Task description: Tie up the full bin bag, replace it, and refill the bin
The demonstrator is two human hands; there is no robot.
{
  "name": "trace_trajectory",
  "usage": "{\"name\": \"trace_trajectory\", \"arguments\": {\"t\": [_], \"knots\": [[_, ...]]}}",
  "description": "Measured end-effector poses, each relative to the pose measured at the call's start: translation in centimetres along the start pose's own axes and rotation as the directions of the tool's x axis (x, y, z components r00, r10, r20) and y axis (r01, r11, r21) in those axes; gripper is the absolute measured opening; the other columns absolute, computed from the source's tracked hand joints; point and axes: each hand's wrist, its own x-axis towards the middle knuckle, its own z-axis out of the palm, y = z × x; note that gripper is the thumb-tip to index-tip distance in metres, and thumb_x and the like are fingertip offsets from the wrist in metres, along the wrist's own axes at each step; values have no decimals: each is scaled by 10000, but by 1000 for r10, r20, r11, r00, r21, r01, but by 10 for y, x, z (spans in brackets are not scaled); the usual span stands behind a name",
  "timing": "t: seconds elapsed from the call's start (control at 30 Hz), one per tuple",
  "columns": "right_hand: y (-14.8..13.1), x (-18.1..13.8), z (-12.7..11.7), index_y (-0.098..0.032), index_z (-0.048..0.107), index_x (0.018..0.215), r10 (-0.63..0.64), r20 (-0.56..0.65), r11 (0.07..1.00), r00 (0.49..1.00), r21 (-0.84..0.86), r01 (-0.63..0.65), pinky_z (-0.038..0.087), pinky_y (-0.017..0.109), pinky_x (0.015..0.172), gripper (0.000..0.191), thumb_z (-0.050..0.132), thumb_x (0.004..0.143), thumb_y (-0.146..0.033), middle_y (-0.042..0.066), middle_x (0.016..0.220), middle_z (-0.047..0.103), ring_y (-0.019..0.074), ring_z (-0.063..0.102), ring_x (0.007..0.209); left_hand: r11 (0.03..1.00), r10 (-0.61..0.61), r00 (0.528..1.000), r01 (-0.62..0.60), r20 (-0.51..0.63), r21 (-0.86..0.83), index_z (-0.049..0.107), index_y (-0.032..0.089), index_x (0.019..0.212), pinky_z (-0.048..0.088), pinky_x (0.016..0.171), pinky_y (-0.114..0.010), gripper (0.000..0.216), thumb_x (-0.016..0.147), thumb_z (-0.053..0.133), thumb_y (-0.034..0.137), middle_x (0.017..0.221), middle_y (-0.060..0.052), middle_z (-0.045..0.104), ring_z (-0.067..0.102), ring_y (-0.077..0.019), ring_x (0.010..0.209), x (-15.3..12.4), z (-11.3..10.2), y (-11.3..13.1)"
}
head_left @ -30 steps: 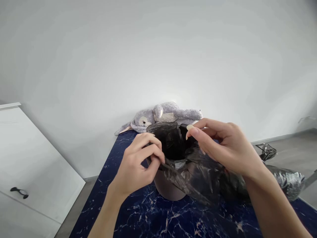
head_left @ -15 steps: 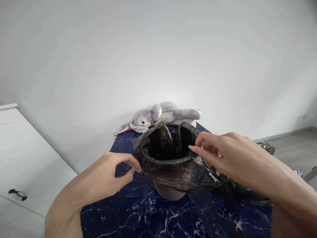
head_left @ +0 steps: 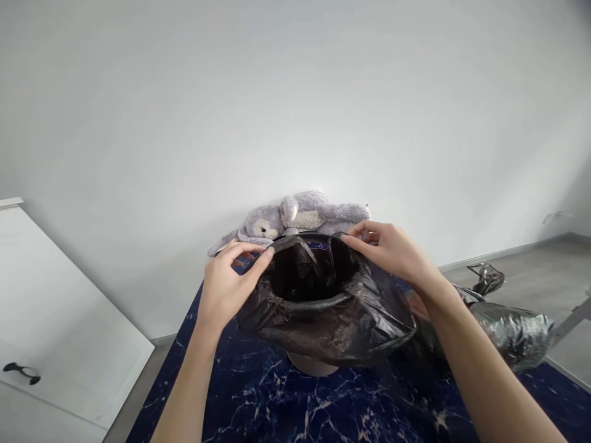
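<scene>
A black plastic bin bag (head_left: 323, 332) is folded over the rim of a small trash can (head_left: 311, 366), whose lower side shows beneath it. The bag's front hangs down outside, while its back edge stands partly up inside the rim. My left hand (head_left: 231, 271) pinches the bag's edge at the back left, thumb on top. At the back right my right hand (head_left: 381, 243) pinches the bag between thumb and fingers. Part of the can's back rim is bare between the hands.
A grey plush rabbit (head_left: 290, 215) lies behind the can against the white wall (head_left: 295, 111). A filled black bag (head_left: 512, 332) rests at the right on the blue marbled table (head_left: 277, 406). At the left stands a white cabinet (head_left: 60, 307) with a black handle (head_left: 22, 372).
Both hands have moved from the front and sides of the rim toward its back. The bag's front now hangs lower and wider over the can.
</scene>
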Motion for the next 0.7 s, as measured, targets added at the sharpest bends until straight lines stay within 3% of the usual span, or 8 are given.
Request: {"name": "trace_trajectory", "arguments": {"t": [0.17, 0.3, 0.4, 0.5, 0.6, 0.7], "knots": [[12, 11, 11, -194, 716, 960, 7, -130, 987, 991, 158, 14, 452, 331, 649, 470, 664, 917, -659, 21, 722, 682, 200, 625, 681, 978, -110, 983, 81, -146, -194, 670, 216, 820, 524, 780, -288, 354, 939, 679, 549, 883, -43, 776, 717, -216, 854, 15, 11, -15], [23, 18, 23, -220, 669, 1046, 111, -106, 993, 988, 46, -107, 431, 315, 612, 463, 501, 1015, -651, 18, 703, 714, 195, 610, 611, 986, -158, 970, 145, -185, -81, 537, 236, 762, 432, 645, -255, 401, 981, 552, 572, 723, 11, 658, 598, -160, 694, 23, 17, -31], [35, 24, 30, -220, 676, 1012, 156, -102, 984, 983, -68, -163, 451, 332, 664, 378, 511, 1025, -560, 61, 750, 756, 232, 672, 687, 981, -192, 965, 196, -177, 4, 454, 246, 688, 363, 603, -259, 396, 962, 525, 524, 583, 40, 494, 501, -158, 632, 29, 18, -46], [48, 26, 34, -227, 709, 841, 162, -38, 973, 986, -158, -166, 448, 344, 683, 216, 648, 936, -412, 98, 775, 767, 291, 730, 800, 965, -239, 968, 245, -74, 97, 412, 249, 589, 324, 574, -270, 365, 875, 554, 425, 516, 38, 423, 445, -162, 582, 37, 18, -64], [56, 24, 36, -246, 694, 679, 143, 75, 971, 987, -206, -125, 448, 337, 657, 138, 732, 810, -258, 77, 711, 751, 303, 742, 779, 950, -285, 952, 265, 113, 167, 438, 249, 498, 333, 537, -274, 346, 758, 613, 394, 461, 29, 472, 457, -167, 519, 45, 17, -82], [56, 22, 34, -248, 708, 683, 102, 127, 977, 987, -201, -75, 487, 342, 667, 107, 752, 763, -191, 59, 715, 761, 296, 744, 760, 950, -289, 930, 251, 226, 183, 585, 247, 544, 421, 529, -288, 224, 676, 693, 391, 503, 9, 613, 567, -205, 518, 48, 13, -94]]}}
